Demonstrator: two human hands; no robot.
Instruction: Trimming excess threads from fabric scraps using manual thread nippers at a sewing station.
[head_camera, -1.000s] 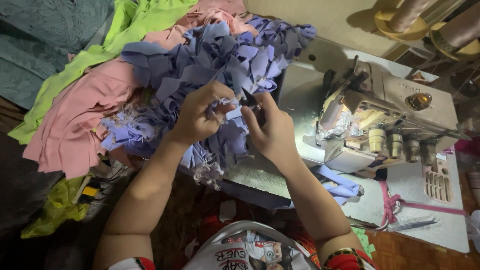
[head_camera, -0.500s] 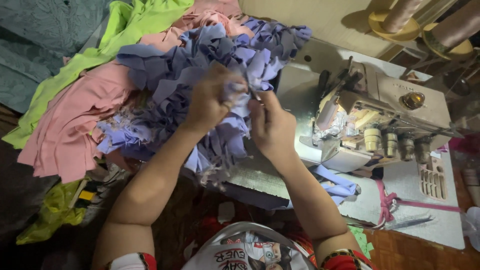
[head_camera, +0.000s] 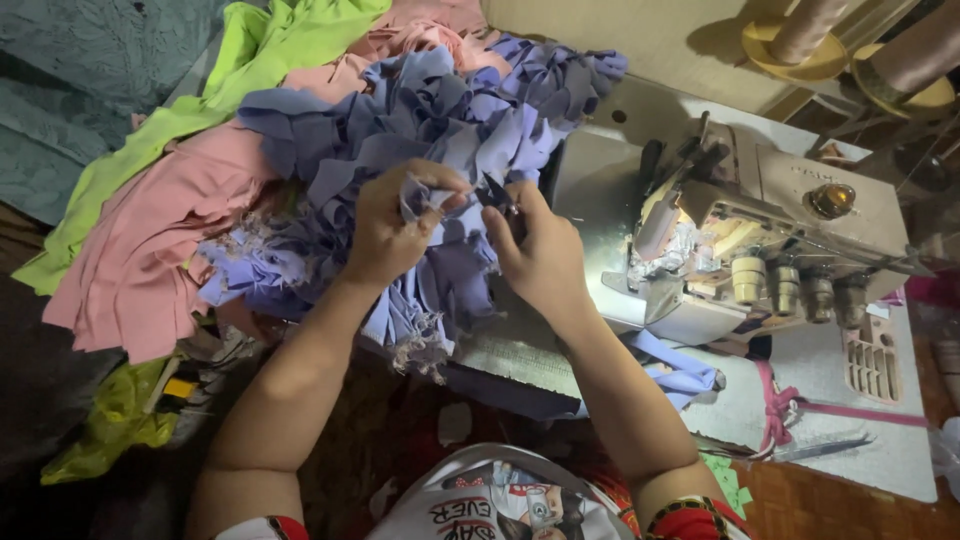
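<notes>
**Thread trimmed close on the lavender strips**

While a small piece of lavender knit fabric (head_camera: 425, 200) is pinched shut between thumb and fingers of the left hand (head_camera: 392, 228), a small dark pair of thread snips (head_camera: 497, 192) is gripped in the closed right hand (head_camera: 540, 260), its tip brought against the piece. Both are held above the heaped pile of lavender fabric strips (head_camera: 440, 120), just left of the grey overlock sewing machine (head_camera: 760, 240). For a clean cut, the piece is best kept taut and only the loose thread is offered to the blades. The pink cloth (head_camera: 150, 260) lies farther left.
</notes>
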